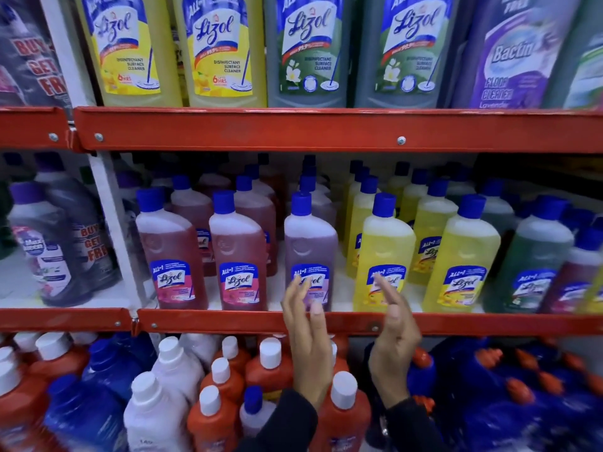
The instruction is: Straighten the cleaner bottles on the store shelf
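Note:
On the middle shelf stand rows of blue-capped Lizol cleaner bottles. At the front are two pink bottles [173, 256], a purple bottle [310, 246], two yellow bottles [385, 252] and a green one [532, 256]. My left hand [306, 340] is raised in front of the purple bottle's label, fingers apart, holding nothing. My right hand [393, 337] is raised just before the nearer yellow bottle's label, fingers straight and empty. Both hands hover at the red shelf edge [228, 321], palms facing each other.
The top shelf holds large yellow and green Lizol bottles [130, 50] and a purple Bactin bottle [512, 57]. Below are orange, white and blue bottles [222, 380] with white caps. A white upright post [111, 216] divides the bay from dark bottles [55, 243] on the left.

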Available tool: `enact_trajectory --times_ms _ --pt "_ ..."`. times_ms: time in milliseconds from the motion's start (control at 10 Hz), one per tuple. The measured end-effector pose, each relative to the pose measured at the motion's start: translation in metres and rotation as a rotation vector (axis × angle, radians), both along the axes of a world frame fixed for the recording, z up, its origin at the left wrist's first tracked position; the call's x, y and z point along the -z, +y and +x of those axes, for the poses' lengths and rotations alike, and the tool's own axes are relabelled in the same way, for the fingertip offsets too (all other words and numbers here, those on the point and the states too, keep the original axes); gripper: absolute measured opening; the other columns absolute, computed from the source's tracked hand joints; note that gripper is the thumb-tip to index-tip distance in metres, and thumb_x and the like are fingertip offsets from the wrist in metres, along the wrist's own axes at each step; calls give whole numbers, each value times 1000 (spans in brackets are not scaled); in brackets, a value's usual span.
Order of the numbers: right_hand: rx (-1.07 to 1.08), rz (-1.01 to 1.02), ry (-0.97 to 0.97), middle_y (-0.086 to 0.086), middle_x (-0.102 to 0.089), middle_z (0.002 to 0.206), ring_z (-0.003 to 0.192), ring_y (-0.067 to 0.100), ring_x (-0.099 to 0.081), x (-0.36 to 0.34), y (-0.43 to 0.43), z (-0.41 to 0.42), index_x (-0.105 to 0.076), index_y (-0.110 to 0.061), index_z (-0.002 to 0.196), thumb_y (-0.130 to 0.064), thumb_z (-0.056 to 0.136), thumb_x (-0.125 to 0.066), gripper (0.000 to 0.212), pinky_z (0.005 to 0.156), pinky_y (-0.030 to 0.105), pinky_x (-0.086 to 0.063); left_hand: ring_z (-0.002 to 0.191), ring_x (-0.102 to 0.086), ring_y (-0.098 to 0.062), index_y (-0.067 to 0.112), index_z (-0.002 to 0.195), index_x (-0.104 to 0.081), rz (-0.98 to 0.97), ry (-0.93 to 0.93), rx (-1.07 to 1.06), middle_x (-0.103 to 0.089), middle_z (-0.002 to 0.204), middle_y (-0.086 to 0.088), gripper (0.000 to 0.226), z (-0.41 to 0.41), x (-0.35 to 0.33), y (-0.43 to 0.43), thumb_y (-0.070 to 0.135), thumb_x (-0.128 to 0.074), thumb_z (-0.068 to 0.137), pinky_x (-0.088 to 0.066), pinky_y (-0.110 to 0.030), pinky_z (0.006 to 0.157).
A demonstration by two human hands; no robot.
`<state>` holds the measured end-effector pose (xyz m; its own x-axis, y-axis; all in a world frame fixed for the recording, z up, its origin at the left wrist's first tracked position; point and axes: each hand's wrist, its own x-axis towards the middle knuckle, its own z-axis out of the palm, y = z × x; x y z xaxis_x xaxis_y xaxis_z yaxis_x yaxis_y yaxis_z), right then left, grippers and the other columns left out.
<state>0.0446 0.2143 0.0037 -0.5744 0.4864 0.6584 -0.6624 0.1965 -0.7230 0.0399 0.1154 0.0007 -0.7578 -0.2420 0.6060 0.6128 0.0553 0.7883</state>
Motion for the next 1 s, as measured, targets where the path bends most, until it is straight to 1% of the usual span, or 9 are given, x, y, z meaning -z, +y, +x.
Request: enact_trajectory --times_ms 100,200,300,400,500,600,800,900,1000 --pt "73 -55 -7 3 -56 133 126 10 -49 -3 34 -6 -52 -12 129 -46 94 -32 53 102 20 -39 138 -31 -8 47 131 -41 -47 -69 197 -39 148 6 42 0 -3 21 60 -31 92 -25 -39 115" --pt "-90 -142 -161 -3 -48 141 124 4 -50 -8 55 -16 -44 -20 137 -69 85 -32 72 99 18 -42 138 -31 -5 51 133 -36 -21 -249 421 -35 151 10 65 -12 -14 35 82 -28 78 -24 -45 116" --pt "-181 -172 -257 -4 -60 120 95 -12 -61 -8 62 -20 -49 -13 131 -47 94 -28 55 74 2 -46 133 -41 -6 36 139 -39 31 -339 499 -44 147 3 84 -23 -22 40 87 -29 72 -27 -43 115" --pt "-181 -147 -279 -18 -62 101 89 -16 -62 -6 65 -21 -53 -24 119 -38 97 -27 37 71 3 -47 122 -50 2 29 139 -39 42 -374 534 -50 141 3 81 -28 -22 39 81 -23 79 -37 -23 107" --pt "-188 -150 -281 -19 -64 101 91 -14 -63 -4 69 -23 -56 -20 122 -42 95 -28 45 73 5 -48 107 -55 13 23 141 -35 38 -357 553 -53 132 6 71 -33 -18 38 64 -16 86 -43 -6 83" --pt "-233 -144 -296 -10 -63 112 94 -13 -63 -3 72 -20 -56 -10 126 -51 88 -29 62 74 5 -49 108 -56 11 18 142 -34 58 -363 559 -53 132 5 67 -32 -19 39 54 -15 88 -44 -7 82" --pt "-234 -165 -316 -2 -61 120 95 -13 -62 -3 72 -18 -56 -10 126 -53 86 -29 65 77 5 -49 108 -57 9 20 144 -34 53 -385 539 -55 132 5 72 -30 -23 38 58 -14 86 -45 -9 83" --pt "-278 -150 -322 0 -61 122 98 -11 -62 -5 75 -21 -56 -10 126 -59 85 -29 69 81 6 -49 119 -54 0 18 143 -35 73 -383 524 -53 137 1 74 -29 -24 38 62 -15 87 -43 -20 99" --pt "-243 -136 -298 -2 -65 119 109 0 -62 -1 76 -11 -59 -11 123 -77 77 -35 84 91 14 -49 122 -51 -1 17 140 -42 95 -374 515 -52 140 -2 70 -18 -34 34 57 -17 87 -36 -32 110"
